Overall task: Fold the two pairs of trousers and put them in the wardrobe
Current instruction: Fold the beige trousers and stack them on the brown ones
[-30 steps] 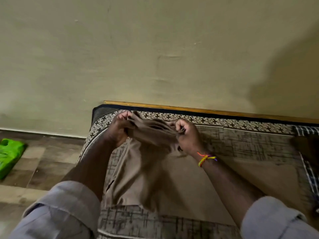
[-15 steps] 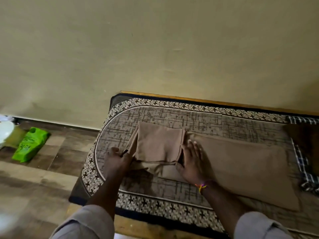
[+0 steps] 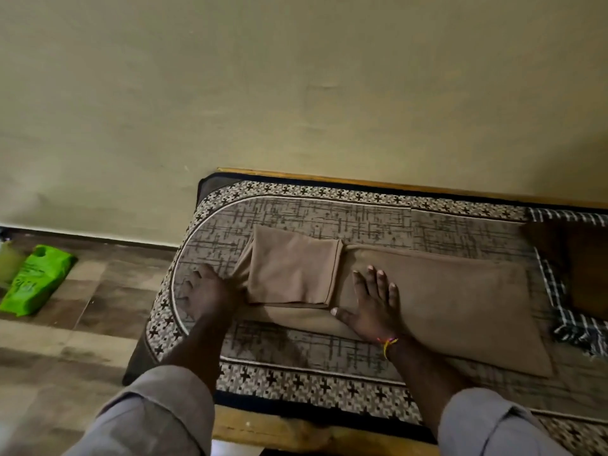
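Hands are pressing flat, fingers spread: left hand (image 3: 207, 292) beside, right hand (image 3: 373, 307) on brown trousers (image 3: 444, 301) lying on the bed (image 3: 329, 386).

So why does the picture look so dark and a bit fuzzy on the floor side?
In the head view the light is dim and yellowish; the wall grows shadowy toward the right corner. The floor and green bag at the left edge look soft and smeared, and the wide lens bends the mat's edges. The brown trousers under the hands stay fairly sharp.
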